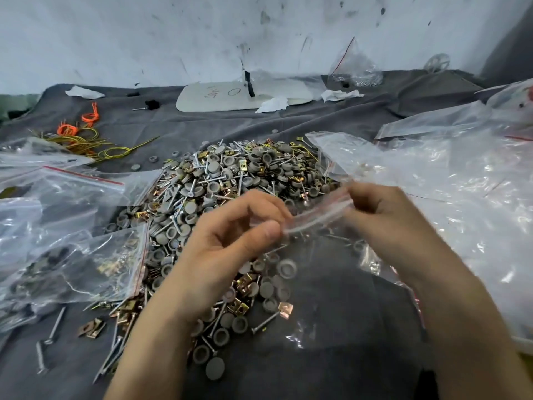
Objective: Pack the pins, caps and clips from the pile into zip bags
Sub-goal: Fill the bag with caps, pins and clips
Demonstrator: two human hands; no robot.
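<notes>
- The left hand (230,238) and right hand (386,217) are each pinching the red-striped mouth of a thin, clear zip bag (323,295), probably opening it.
- Next is calling for spreading the lips.
- The pile (230,180) of round grey caps (287,268), steel pins (265,321) and brassy clips (285,308) is lying at twelve o'clock.

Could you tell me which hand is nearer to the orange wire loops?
The left. The left hand is right of the orange wire loops and closer to the camera; the right hand is farther right.
</notes>
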